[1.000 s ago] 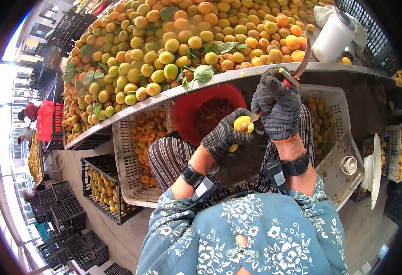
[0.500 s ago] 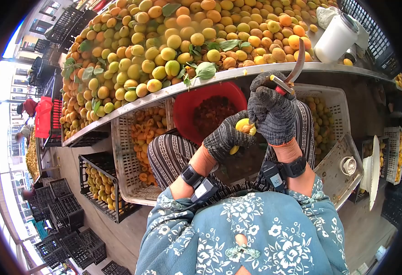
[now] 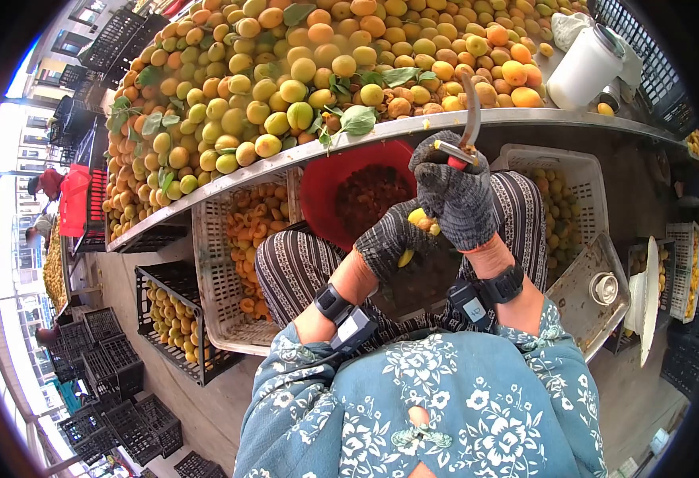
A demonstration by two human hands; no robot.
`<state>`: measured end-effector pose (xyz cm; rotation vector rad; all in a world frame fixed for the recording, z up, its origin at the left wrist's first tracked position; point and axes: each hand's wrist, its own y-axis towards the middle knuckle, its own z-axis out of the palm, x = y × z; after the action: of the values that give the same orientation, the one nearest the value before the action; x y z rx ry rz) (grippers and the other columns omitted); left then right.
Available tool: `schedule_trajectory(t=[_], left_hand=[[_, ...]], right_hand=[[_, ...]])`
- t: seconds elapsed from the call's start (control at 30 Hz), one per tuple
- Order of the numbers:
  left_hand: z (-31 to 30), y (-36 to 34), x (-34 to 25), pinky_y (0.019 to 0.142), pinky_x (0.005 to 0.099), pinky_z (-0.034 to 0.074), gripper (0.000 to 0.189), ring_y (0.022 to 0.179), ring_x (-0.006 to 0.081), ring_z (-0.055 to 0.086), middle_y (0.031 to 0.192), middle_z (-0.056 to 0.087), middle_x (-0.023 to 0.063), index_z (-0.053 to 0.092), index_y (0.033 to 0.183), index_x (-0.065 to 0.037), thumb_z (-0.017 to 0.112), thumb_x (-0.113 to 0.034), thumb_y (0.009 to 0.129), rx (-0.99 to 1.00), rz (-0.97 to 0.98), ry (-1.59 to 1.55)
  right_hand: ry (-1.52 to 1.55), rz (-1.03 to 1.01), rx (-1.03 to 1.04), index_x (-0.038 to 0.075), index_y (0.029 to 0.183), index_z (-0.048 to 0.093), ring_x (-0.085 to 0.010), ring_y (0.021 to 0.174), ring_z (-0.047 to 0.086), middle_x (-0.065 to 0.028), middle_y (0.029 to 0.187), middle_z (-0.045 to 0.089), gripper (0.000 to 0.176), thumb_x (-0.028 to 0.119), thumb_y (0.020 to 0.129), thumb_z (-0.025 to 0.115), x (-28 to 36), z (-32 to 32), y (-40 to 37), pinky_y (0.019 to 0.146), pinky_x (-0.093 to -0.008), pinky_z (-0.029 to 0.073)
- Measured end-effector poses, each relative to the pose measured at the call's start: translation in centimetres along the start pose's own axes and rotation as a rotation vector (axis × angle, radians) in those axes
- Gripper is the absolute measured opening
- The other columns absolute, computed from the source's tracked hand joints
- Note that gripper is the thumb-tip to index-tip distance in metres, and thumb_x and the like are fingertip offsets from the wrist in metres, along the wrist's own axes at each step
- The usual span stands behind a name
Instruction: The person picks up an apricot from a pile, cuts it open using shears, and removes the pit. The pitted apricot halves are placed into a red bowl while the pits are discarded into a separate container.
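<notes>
My left hand (image 3: 393, 239), in a dark knitted glove, is closed round a cut yellow apricot (image 3: 421, 219) whose flesh shows at the fingers. Close against it on the right, my gloved right hand (image 3: 457, 191) grips a curved knife (image 3: 471, 119) with a red handle. The blade points up and away from the fruit, and a small metal-and-yellow piece sticks out beside the handle. Below and behind the hands stands a red bucket (image 3: 318, 187) with brown scraps inside. A pale crate (image 3: 214, 307) at my left knee holds halved orange apricots (image 3: 258, 231).
A metal-edged table (image 3: 230, 167) heaped with whole apricots (image 3: 238, 103) spans the front. On it stands a white jar (image 3: 584, 68). Another pale crate (image 3: 592, 171) of fruit is at my right, near a tilted tray (image 3: 580, 307). Black crates (image 3: 146, 342) stand at left.
My right hand has shifted left and slightly down with the knife, the blade now more upright, coming nearer my left hand. My left hand keeps the apricot in about the same place.
</notes>
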<state>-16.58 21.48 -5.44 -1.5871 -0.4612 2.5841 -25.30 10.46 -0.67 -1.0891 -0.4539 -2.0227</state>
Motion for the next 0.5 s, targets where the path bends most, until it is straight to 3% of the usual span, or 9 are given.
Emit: schedule_trajectory(t=[0.03,0.17,0.5], left_hand=[[0.0,0.0,-0.1,0.069,0.0245,0.05,0.036,0.08,0.0122,0.06,0.093,0.063,0.0034,0.061,0.105,-0.003,0.071,-0.001,0.071,-0.026,-0.061,-0.047],[-0.2,0.5,0.8,0.07,0.0243,0.049,0.033,0.079,0.0115,0.058,0.089,0.062,0.0022,0.061,0.101,-0.004,0.07,0.002,0.07,-0.049,-0.098,-0.05],[0.2,1.2,2.0,0.074,0.0225,0.046,0.031,0.077,0.0069,0.053,0.083,0.057,-0.0032,0.059,0.095,-0.006,0.07,0.007,0.068,-0.093,-0.097,0.097]], right_hand=[[0.004,-0.024,-0.015,0.007,0.088,0.067,-0.0009,0.051,0.047,0.0071,0.066,0.058,0.015,0.011,0.077,0.077,-0.4,0.1,0.4,0.045,-0.0157,0.033],[0.071,0.039,-0.073,0.008,0.083,0.065,-0.0026,0.043,0.044,0.0072,0.06,0.053,0.012,0.011,0.078,0.076,-1.1,-0.7,1.3,0.038,-0.0167,0.031],[0.21,0.084,-0.166,0.008,0.08,0.062,-0.0101,0.033,0.041,0.0,0.052,0.051,0.014,0.019,0.081,0.07,-2.9,-3.6,2.3,0.032,-0.0228,0.031]])
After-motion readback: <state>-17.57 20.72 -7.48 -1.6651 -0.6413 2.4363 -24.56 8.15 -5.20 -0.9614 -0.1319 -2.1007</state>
